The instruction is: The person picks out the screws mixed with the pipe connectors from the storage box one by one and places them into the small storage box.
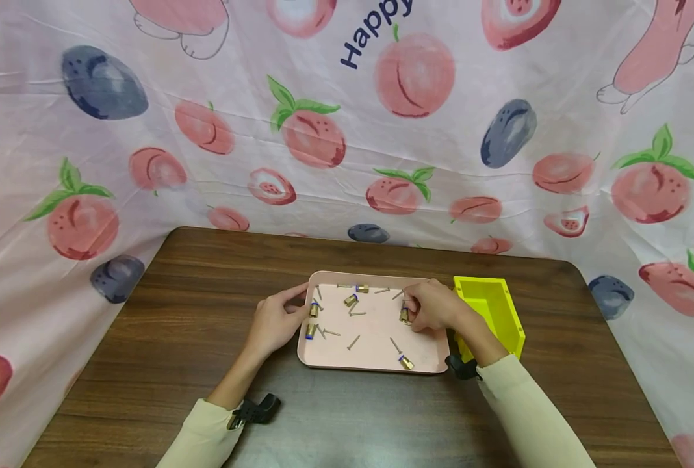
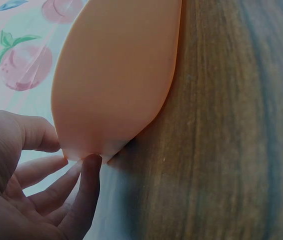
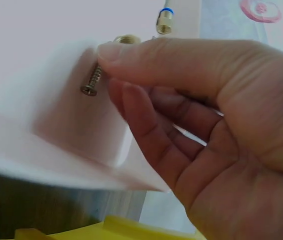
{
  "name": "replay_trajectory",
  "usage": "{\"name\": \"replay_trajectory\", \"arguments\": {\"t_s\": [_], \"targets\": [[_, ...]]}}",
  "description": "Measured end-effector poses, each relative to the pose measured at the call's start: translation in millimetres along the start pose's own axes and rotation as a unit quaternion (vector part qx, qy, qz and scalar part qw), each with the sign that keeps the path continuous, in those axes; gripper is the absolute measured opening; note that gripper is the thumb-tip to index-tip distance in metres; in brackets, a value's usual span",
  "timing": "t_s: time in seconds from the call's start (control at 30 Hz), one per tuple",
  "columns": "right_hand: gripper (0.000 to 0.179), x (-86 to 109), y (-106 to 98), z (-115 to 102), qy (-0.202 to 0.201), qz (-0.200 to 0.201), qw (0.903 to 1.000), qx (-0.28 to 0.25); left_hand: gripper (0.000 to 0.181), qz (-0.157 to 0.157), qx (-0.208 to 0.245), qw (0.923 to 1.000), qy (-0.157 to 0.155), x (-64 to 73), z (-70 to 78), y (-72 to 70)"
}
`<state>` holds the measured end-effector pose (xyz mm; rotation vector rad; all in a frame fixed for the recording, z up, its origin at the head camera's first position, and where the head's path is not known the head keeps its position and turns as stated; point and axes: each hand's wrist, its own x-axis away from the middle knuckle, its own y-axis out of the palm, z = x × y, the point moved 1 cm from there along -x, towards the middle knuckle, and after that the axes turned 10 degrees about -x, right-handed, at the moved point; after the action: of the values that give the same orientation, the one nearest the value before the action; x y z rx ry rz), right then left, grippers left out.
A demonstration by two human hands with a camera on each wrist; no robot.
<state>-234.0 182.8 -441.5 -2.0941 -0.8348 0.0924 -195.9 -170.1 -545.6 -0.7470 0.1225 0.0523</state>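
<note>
A shallow pink tray lies on the table with several screws and brass push-in fittings with blue collars scattered in it. My left hand holds the tray's left edge, thumb and fingertips at its rim; in the left wrist view, that hand shows against the tray's outer wall. Over the tray's right side, my right hand pinches a screw between thumb and fingers, its head pointing out. Another fitting sits partly hidden behind the thumb.
A yellow open bin stands against the tray's right side, partly behind the right forearm. The dark wooden table meets a fruit-print cloth along its back and sides.
</note>
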Motion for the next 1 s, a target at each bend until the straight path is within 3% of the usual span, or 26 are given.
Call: {"name": "replay_trajectory", "arguments": {"t_s": [0.2,0.23,0.37,0.6,0.8,0.9,1.0], "targets": [[0.042,-13.1,-3,0,-0.027,-0.047,0.9985,-0.010,0.048,-0.001,0.004,1.0000,0.004,-0.6,-3.7,2.2],[0.041,-14.4,-5,0,-0.034,-0.055,0.9979,-0.009,0.049,0.000,0.003,1.0000,0.005,-3.4,-12.4,7.1],[0.034,-17.0,-16,0,-0.056,-0.091,0.9942,0.000,0.047,0.004,0.008,1.0000,-0.001,-3.6,-7.8,5.5],[0.032,-20.2,-32,1,-0.039,-0.155,0.9871,-0.010,0.044,0.019,0.016,0.9993,0.029,7.7,24.1,-14.4],[0.031,-24.0,-37,2,-0.026,-0.198,0.9798,-0.016,0.044,0.002,0.020,0.9997,0.011,15.9,45.2,-24.6],[0.030,-27.2,-37,1,-0.018,-0.208,0.9781,-0.003,0.044,0.011,0.018,0.9997,0.014,13.7,37.5,-19.9],[0.030,-30.5,-35,-1,-0.016,-0.210,0.9774,0.021,0.043,0.024,0.015,0.9993,0.024,8.2,19.1,-10.3]]}}
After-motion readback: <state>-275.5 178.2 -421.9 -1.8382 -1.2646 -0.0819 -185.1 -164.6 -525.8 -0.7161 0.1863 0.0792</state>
